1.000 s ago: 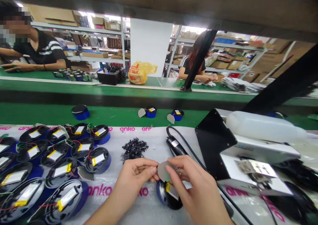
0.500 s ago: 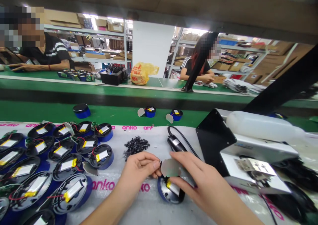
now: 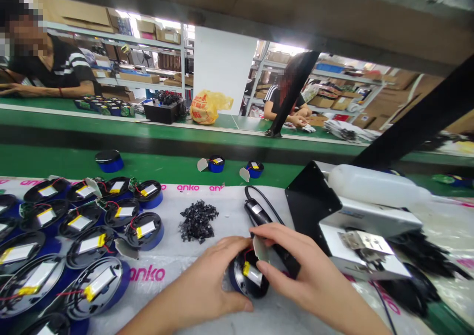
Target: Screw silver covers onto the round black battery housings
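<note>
My left hand (image 3: pixel 217 280) is wrapped round the side of a round blue housing (image 3: pixel 237 283), thumb at the near side and fingers at the far side. Inside the housing's black interior lies a silver battery (image 3: pixel 255 274) with yellow tape at one end. My right hand (image 3: pixel 292 261) pinches a thin grey circuit board (image 3: pixel 262 250) between thumb and fingers, tilted up on edge above the housing. Just behind my right hand lies a black electric screwdriver (image 3: pixel 259 214) with a cord. A heap of small black plastic parts (image 3: pixel 198 220) sits beyond my left hand.
Several open blue housings (image 3: pixel 144 230) with batteries crowd the left side. A metal machine (image 3: pixel 363 248) with a black plate (image 3: pixel 313 206) stands at the right. More housings (image 3: pixel 216 164) rest on the green bench beyond. Two people sit across.
My left hand has moved from pinching by the board to gripping the housing's side. The board in my right hand has turned more upright. The camera view has shifted slightly.
</note>
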The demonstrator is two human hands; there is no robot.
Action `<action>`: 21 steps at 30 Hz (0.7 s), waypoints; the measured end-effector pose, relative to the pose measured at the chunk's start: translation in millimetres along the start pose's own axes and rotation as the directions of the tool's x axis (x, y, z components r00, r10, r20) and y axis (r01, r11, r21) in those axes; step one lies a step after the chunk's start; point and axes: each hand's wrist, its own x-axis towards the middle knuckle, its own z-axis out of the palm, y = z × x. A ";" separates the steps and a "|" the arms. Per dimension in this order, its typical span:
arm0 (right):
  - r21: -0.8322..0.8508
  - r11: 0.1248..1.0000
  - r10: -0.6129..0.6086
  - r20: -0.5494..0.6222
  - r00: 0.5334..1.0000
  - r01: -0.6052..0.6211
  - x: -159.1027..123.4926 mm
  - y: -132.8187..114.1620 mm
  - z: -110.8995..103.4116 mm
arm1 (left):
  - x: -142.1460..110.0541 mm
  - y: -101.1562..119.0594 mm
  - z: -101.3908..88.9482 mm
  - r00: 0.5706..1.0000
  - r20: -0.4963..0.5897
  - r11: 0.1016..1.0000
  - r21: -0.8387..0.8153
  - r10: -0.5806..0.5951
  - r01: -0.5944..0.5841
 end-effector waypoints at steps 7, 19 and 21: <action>0.183 0.981 -0.093 0.123 0.988 0.070 -1.9 -10.8 -8.1 | 3.4 2.7 4.5 0.997 0.013 0.996 0.026 -0.080 0.080; 0.384 0.917 0.009 0.242 0.970 -0.104 -6.3 0.0 -6.7 | 1.6 -3.9 11.7 0.916 0.155 0.668 -0.641 -0.370 0.378; 0.377 0.922 -0.002 0.244 0.970 -0.093 -8.7 -1.3 -7.2 | 4.9 -0.9 17.1 0.902 0.121 0.677 -0.621 -0.415 0.395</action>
